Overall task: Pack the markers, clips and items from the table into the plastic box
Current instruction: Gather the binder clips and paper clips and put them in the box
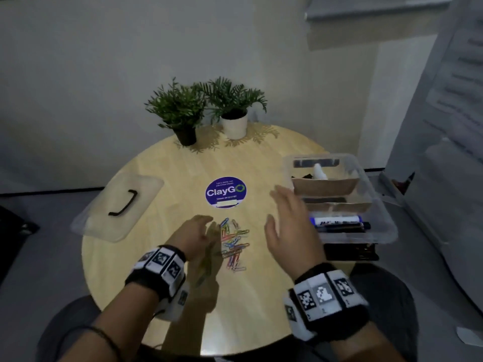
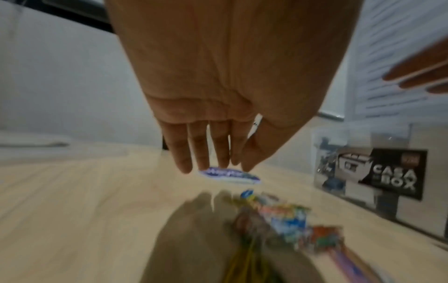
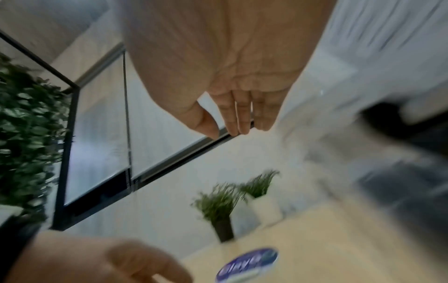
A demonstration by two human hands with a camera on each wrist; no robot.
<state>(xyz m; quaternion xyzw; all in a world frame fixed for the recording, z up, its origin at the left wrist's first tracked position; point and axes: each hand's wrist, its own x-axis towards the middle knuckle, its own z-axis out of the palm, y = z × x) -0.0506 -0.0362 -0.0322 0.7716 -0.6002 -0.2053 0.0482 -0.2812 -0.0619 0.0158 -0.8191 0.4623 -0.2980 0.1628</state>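
A pile of coloured paper clips (image 1: pixel 234 244) lies on the round wooden table (image 1: pixel 162 163), blurred in the left wrist view (image 2: pixel 286 216). My left hand (image 1: pixel 201 231) hovers just left of the pile, fingers straight and empty (image 2: pixel 211 153). My right hand (image 1: pixel 287 220) hangs in the air to the pile's right, fingers straight, holding nothing (image 3: pixel 237 118). The clear plastic box (image 1: pixel 376 205) stands at the table's right edge, with blue and black markers (image 1: pixel 339 223) in its near compartment and cardboard dividers behind them. A white bottle (image 1: pixel 319 171) stands in the far compartment.
The box's clear lid (image 1: pixel 117 207) with a black handle lies at the table's left edge. Two potted plants (image 1: pixel 209 108) stand at the back. A round blue ClayGO sticker (image 1: pixel 226 192) marks the table's middle. A white louvred door (image 1: pixel 449 126) is at the right.
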